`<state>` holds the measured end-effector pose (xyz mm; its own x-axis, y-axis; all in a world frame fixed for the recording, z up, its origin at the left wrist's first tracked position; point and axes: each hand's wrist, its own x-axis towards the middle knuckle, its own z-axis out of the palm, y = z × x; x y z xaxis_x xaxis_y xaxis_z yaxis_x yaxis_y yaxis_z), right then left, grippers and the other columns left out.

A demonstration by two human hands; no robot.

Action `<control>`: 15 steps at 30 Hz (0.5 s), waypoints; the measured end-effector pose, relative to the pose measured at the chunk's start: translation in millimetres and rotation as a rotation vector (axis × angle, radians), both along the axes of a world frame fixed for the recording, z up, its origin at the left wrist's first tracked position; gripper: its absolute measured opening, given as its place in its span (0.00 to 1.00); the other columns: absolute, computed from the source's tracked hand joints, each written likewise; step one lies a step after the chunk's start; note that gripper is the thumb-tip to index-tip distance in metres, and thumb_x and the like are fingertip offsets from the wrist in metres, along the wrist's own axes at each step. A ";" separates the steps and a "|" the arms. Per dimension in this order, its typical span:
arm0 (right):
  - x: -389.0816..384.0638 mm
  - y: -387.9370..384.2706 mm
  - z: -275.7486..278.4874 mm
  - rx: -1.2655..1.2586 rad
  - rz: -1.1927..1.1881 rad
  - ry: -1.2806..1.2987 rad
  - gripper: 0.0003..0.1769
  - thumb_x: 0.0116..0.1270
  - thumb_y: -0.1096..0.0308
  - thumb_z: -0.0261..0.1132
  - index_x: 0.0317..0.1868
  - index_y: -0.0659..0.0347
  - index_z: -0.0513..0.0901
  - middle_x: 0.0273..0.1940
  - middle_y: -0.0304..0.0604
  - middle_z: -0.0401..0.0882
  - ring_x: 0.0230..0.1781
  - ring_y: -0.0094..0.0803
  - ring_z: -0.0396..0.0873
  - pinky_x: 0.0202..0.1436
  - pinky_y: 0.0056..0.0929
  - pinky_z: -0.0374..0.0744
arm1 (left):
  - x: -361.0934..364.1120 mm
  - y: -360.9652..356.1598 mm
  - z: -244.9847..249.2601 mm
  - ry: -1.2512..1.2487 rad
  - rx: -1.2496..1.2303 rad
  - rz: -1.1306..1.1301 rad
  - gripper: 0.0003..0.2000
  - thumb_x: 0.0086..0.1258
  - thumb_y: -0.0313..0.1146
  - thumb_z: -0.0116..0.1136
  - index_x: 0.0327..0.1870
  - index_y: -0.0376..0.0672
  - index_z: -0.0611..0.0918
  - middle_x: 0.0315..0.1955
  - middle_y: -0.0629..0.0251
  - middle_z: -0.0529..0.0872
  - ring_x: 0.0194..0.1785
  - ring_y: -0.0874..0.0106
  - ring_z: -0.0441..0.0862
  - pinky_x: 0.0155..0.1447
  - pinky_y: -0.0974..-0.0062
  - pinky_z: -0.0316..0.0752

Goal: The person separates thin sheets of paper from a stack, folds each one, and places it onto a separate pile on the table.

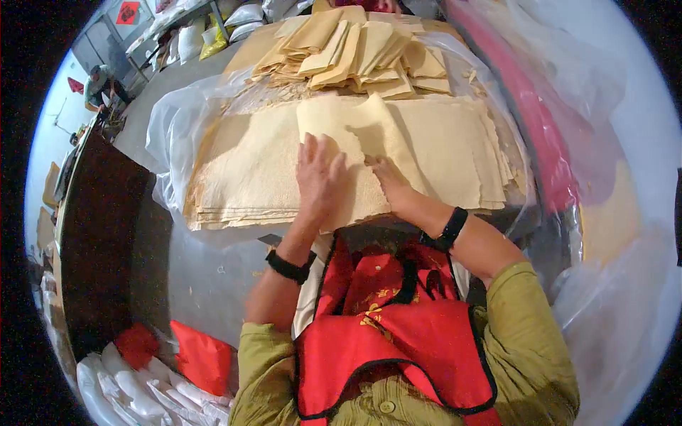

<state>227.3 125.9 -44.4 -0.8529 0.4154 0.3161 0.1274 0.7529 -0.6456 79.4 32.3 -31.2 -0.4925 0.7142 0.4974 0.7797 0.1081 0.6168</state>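
My left hand [320, 177] lies on a thin pale-yellow sheet [323, 117] with its fingers spread, slightly blurred. At the rough edge of the sheet's raised, folded part, my right hand [388, 181] has its fingers bent around the edge; the fingertips are partly hidden. This folded sheet rests on a wide stack of similar flat sheets [245, 160], which extends to both sides of my hands. Beyond the stack is a heap of folded sheets [362, 53] in the same pale yellow.
Clear plastic film [174, 135] hangs around the work surface. A pink-red strip [533, 121] under plastic runs along the right. White sacks [128, 383] and a red bag [202, 355] lie lower left. Another person [106, 85] is far left; a person's hand [387, 6] shows at the top.
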 end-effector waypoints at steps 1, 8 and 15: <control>-6.8 4.9 -3.7 -0.242 0.001 0.043 0.29 0.52 0.54 0.60 0.51 0.64 0.68 0.52 0.54 0.65 0.54 0.48 0.62 0.55 0.41 0.64 | 11.8 2.0 7.3 0.091 -0.141 0.040 0.25 0.62 0.48 0.46 0.56 0.43 0.68 0.61 0.47 0.57 0.65 0.46 0.49 0.63 0.47 0.46; 5.0 26.8 49.7 0.323 0.048 -0.151 0.16 0.58 0.67 0.52 0.44 0.67 0.75 0.49 0.52 0.70 0.50 0.46 0.67 0.53 0.34 0.68 | 16.9 4.0 -3.0 0.261 -0.351 0.104 0.23 0.61 0.49 0.47 0.53 0.44 0.70 0.61 0.51 0.60 0.65 0.48 0.49 0.61 0.41 0.43; 3.1 14.7 27.0 0.532 0.080 -0.313 0.28 0.58 0.54 0.56 0.57 0.56 0.66 0.62 0.49 0.57 0.64 0.43 0.54 0.64 0.41 0.53 | -10.7 -3.5 -14.2 0.173 -0.059 0.246 0.28 0.52 0.33 0.61 0.54 0.32 0.67 0.53 0.42 0.67 0.54 0.51 0.68 0.57 0.67 0.65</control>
